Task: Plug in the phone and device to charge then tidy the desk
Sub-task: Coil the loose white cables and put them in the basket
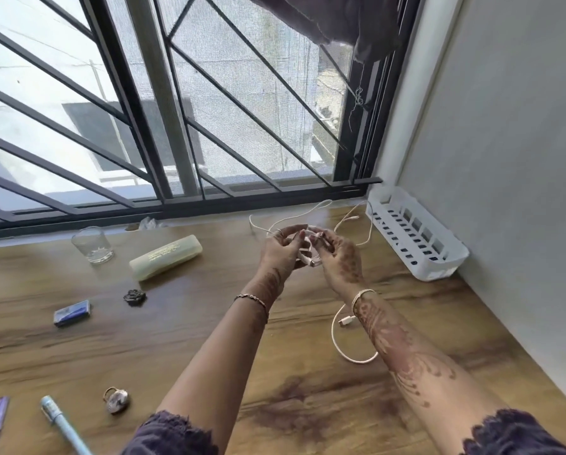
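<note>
Wooden bench under a barred window. Above it, left hand and right hand pinch a bundled white charging cable between curled fingers, near a white slotted basket.

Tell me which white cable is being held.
The coiled cable between left hand and right hand; the looped cable beside the right forearm lies loose on the desk.
</note>
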Demonstrator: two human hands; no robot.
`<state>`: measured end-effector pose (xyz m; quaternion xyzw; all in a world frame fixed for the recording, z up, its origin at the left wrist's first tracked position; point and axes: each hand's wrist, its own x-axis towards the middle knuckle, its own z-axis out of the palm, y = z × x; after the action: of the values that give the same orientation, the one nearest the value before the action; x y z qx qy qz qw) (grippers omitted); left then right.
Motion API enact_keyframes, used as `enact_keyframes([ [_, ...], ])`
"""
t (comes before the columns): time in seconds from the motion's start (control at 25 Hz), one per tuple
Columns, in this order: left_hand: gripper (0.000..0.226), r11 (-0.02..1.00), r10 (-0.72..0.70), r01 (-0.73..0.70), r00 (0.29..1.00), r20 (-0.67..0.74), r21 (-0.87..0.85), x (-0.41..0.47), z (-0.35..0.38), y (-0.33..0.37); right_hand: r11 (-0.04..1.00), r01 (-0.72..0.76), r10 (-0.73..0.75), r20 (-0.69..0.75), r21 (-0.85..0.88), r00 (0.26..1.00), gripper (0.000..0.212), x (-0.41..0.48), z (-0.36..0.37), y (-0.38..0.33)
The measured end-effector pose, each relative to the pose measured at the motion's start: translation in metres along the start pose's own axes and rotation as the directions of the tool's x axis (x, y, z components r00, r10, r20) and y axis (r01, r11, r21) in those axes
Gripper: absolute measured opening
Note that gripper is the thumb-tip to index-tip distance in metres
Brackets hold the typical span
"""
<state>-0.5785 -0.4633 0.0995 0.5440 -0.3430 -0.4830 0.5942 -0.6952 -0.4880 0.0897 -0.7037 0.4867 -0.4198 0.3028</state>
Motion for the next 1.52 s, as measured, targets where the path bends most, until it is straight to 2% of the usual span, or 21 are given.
enact_keyframes([
  [0.08,0.017,0.976,0.07,-0.06,0.997,-0.044,0.209,0.008,0.01,-0.001,0.999,-0.026,0.026,-0.005,0.024,1.0,0.031,0.005,-0.005,0.007],
  [0.16,0.015,0.898,0.158,-0.121,0.986,-0.051,0.424,0.014,0.019,-0.003,0.999,-0.024,0.025,-0.027,0.042,0.999,0.027,0.01,-0.014,0.012],
  [0.24,0.019,0.764,0.243,-0.178,0.97,-0.021,0.62,0.019,0.028,-0.003,0.998,-0.015,0.019,-0.056,0.059,0.998,0.022,0.014,-0.023,0.016],
  [0.32,0.026,0.561,0.328,-0.21,0.944,0.018,0.801,0.02,0.038,-0.001,0.992,-0.042,0.049,-0.06,0.122,0.997,0.019,0.018,-0.029,0.02],
  [0.4,0.029,0.397,0.393,-0.251,0.916,0.083,0.883,0.019,0.05,0.001,0.985,-0.078,0.089,-0.064,0.156,0.994,0.019,0.023,-0.035,0.025],
  [0.48,0.029,0.346,0.414,-0.302,0.899,0.145,0.888,0.019,0.06,-0.005,0.972,-0.114,0.127,-0.051,0.203,0.991,0.019,0.028,-0.04,0.031],
  [0.64,0.03,0.444,0.354,-0.241,0.932,0.079,0.863,0.031,0.078,-0.02,0.933,-0.21,0.204,0.053,0.293,0.978,0.016,0.043,-0.058,0.042],
  [0.72,0.029,0.52,0.314,-0.191,0.949,0.021,0.833,0.037,0.093,-0.021,0.956,-0.18,0.177,0.034,0.232,0.984,0.013,0.054,-0.069,0.051],
  [0.8,0.028,0.692,0.238,-0.151,0.971,-0.026,0.706,0.043,0.108,-0.018,0.974,-0.174,0.174,0.009,0.148,0.985,0.017,0.069,-0.078,0.064],
  [0.88,0.027,0.866,0.122,-0.078,0.991,-0.057,0.495,0.052,0.118,-0.016,0.982,-0.183,0.186,-0.058,0.056,0.981,0.023,0.086,-0.091,0.079],
  [0.92,0.027,0.909,0.072,-0.035,0.995,-0.073,0.416,0.056,0.121,-0.017,0.981,-0.191,0.194,-0.106,0.033,0.975,0.024,0.095,-0.099,0.086],
  [1.08,0.018,0.94,-0.005,0.055,0.989,-0.148,0.336,0.066,0.112,-0.026,0.97,-0.229,0.203,-0.242,-0.084,0.949,0.02,0.134,-0.126,0.107],
  [1.24,0.011,0.941,-0.026,0.086,0.983,-0.184,0.329,0.07,0.105,-0.035,0.947,-0.174,0.12,-0.204,-0.271,0.972,0.014,0.169,-0.137,0.116],
  [1.32,0.016,0.932,-0.02,0.086,0.982,-0.187,0.352,0.072,0.107,-0.039,0.877,-0.126,0.066,-0.143,-0.464,0.988,0.013,0.176,-0.138,0.122],
  [1.4,0.015,0.915,-0.007,0.08,0.984,-0.181,0.397,0.076,0.11,-0.043,0.76,-0.052,0.005,-0.074,-0.647,0.997,0.016,0.18,-0.137,0.128],
  [1.52,0.01,0.889,0.002,0.081,0.984,-0.18,0.451,0.079,0.115,-0.045,0.647,0.018,-0.017,0.009,-0.763,1.0,0.028,0.182,-0.135,0.137],
])
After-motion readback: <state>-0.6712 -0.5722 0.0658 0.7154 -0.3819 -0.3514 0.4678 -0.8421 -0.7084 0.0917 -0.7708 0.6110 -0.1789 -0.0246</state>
